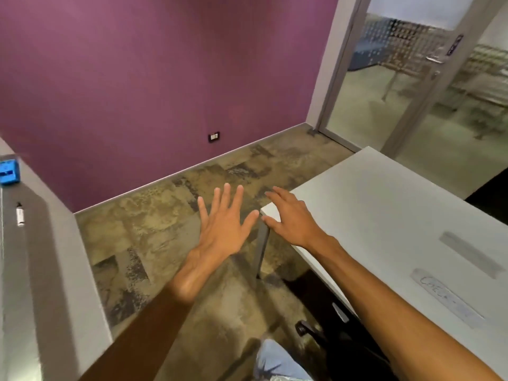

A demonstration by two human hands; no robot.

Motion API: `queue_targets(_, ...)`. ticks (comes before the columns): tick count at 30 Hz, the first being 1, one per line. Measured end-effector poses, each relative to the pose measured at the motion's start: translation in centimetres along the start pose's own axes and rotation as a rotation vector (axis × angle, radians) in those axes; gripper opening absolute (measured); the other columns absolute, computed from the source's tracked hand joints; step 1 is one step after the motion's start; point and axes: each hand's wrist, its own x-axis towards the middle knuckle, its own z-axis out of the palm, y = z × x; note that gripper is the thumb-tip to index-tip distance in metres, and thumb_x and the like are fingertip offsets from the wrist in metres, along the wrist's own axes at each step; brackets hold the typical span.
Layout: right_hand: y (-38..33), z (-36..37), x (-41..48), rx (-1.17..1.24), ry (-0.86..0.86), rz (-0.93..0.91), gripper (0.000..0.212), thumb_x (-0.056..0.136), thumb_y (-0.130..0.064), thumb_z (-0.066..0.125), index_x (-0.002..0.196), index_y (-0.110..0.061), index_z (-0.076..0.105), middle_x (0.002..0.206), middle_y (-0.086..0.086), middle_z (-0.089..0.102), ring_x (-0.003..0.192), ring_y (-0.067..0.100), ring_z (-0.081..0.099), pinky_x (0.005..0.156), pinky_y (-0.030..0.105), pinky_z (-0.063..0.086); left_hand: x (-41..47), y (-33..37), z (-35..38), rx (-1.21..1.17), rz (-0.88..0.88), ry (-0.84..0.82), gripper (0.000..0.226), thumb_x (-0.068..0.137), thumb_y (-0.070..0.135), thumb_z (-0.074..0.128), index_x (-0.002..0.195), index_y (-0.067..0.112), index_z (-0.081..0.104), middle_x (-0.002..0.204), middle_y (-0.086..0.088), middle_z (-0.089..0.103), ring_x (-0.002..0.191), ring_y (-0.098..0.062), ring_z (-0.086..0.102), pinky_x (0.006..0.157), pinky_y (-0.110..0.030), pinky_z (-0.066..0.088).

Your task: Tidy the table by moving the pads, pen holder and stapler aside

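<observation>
At the near corner of the white table (384,204), both hands are out in front and holding nothing. The left hand (222,224) hangs over the carpet with its fingers spread wide. The right hand (291,218) is over the table corner, fingers straight and fanned; I can't tell if it touches the top.

The pads, pen holder and stapler are nowhere in sight. The visible tabletop carries only two strips of tape (445,295), and the writing on the nearer one is too smeared to read.

The risk, as I judge it, is reaching blind. With the head turned toward the floor, a sweep of the right arm could knock something off the unseen part of the table. That far right side is cut off. A dark chair (330,334) below is only partly visible. A marker (19,214) and a blue eraser (9,171) sit on the ledge at left.
</observation>
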Motion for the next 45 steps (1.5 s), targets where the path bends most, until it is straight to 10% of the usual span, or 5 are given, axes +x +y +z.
queue_targets(22, 2.8, 6.2, 40.7, 0.08, -0.058, 0.018, 0.071, 0.096, -0.045, 0.053, 0.156, -0.021, 0.024, 0.163, 0.004, 0.022, 0.151, 0.019, 0.017, 0.116, 0.048, 0.023, 34.9, -19.1, 1.0, 0.099, -0.064, -0.06, 0.077, 0.095, 0.069, 0.017, 0.158, 0.027, 0.003, 0.165, -0.007, 0.003, 0.152, -0.025, -0.001, 0.122, -0.046, 0.003)
queue_targets(45, 13.7, 5.7, 69.3, 0.096, 0.064, 0.519, 0.069, 0.097, -0.044, 0.054, 0.155, -0.021, 0.026, 0.164, 0.007, 0.019, 0.15, 0.024, 0.02, 0.117, 0.047, 0.022, 75.9, -24.6, 5.1, 0.081, 0.458, -0.262, 0.082, 0.09, 0.071, 0.01, 0.158, 0.026, 0.001, 0.165, -0.009, -0.001, 0.151, -0.031, -0.009, 0.121, -0.051, -0.006)
